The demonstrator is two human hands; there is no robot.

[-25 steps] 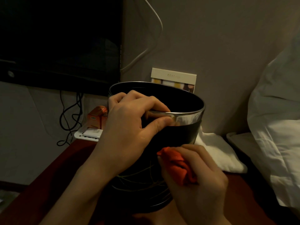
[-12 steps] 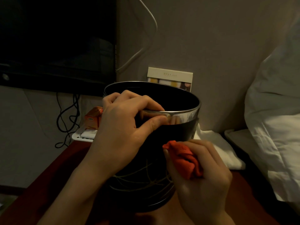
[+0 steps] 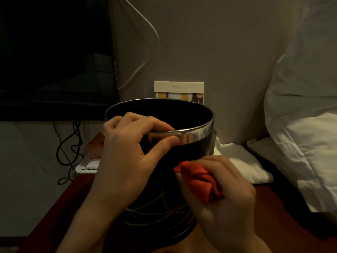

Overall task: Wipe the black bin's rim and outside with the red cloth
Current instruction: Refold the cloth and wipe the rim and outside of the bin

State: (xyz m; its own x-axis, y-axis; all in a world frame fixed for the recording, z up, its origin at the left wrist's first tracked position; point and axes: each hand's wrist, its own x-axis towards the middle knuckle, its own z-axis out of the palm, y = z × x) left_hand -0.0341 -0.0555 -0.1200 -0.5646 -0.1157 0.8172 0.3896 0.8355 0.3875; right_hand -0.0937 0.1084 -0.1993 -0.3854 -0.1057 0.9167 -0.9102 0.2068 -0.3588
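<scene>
The black bin [image 3: 164,212] stands on a dark red table, with a shiny metal band round its rim [image 3: 198,136] and thin pale lines on its side. My left hand [image 3: 131,152] grips the near rim, fingers curled over the edge into the bin and thumb pressed on the metal band. My right hand [image 3: 224,196] holds the bunched red cloth [image 3: 198,179] against the bin's outer wall, right of centre and a little below the band.
The dark red table [image 3: 284,221] carries the bin. A white pillow [image 3: 306,125] and folded white linen [image 3: 242,161] lie to the right. Behind stand a card [image 3: 179,91], a dark screen [image 3: 54,57], black cables [image 3: 69,148], an orange box [image 3: 95,145] and a white tray [image 3: 85,166].
My right hand has slid the red cloth up and to the right along the bin's side. My left hand keeps its grip on the rim.
</scene>
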